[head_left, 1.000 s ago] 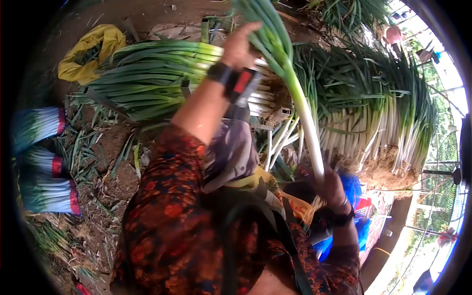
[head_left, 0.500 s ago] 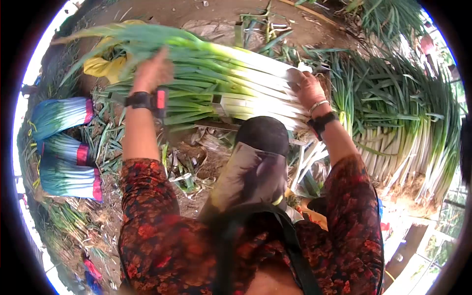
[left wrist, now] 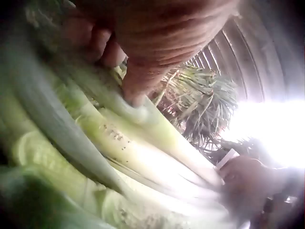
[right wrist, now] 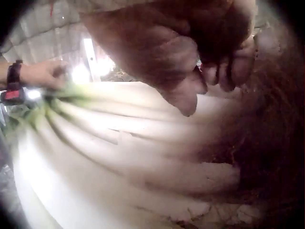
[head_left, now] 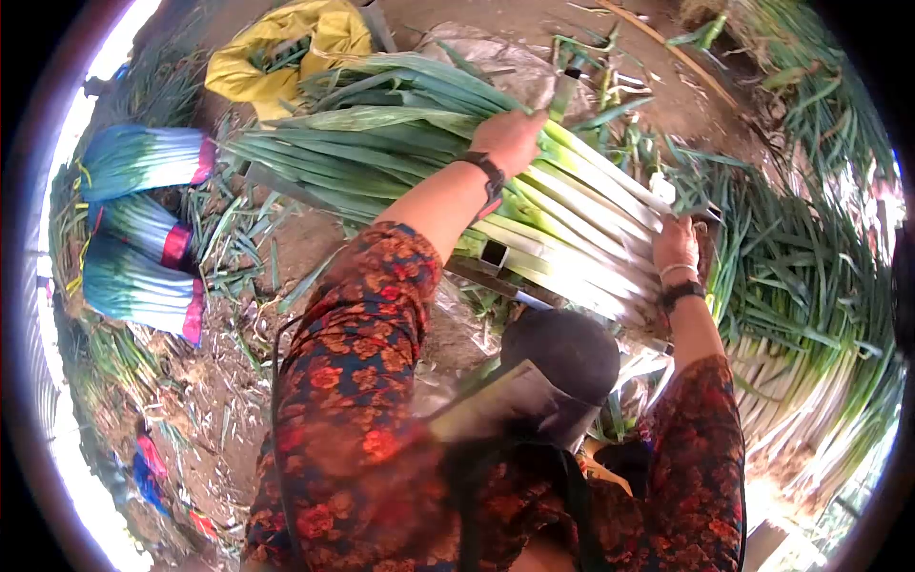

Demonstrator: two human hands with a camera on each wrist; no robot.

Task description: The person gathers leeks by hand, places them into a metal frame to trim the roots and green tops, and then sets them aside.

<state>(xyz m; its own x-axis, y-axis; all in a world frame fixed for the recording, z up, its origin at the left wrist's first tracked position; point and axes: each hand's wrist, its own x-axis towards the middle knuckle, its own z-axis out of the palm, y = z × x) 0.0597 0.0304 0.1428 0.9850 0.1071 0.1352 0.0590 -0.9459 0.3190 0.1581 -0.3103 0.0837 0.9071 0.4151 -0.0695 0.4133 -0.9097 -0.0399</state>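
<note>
This looks like a farm packing shed. Its floor is bare earth (head_left: 519,19) strewn with leaf scraps (head_left: 229,224), with banded bundles (head_left: 143,162) of green onions well left of the left hand (head_left: 508,141) and a loose heap (head_left: 791,276) right of the right hand (head_left: 676,246).

Slanting left forearm (head_left: 431,212) up to the right and gripping with left hand (head_left: 510,141) at upper centre. Angling right forearm (head_left: 698,336) steeply up to the left, gripping with right hand (head_left: 676,250) right of centre, fingers (right wrist: 241,69) curled.

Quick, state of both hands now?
Left hand: closed on a leek, at its greener part.
Right hand: closed on the leek's white end.
</note>
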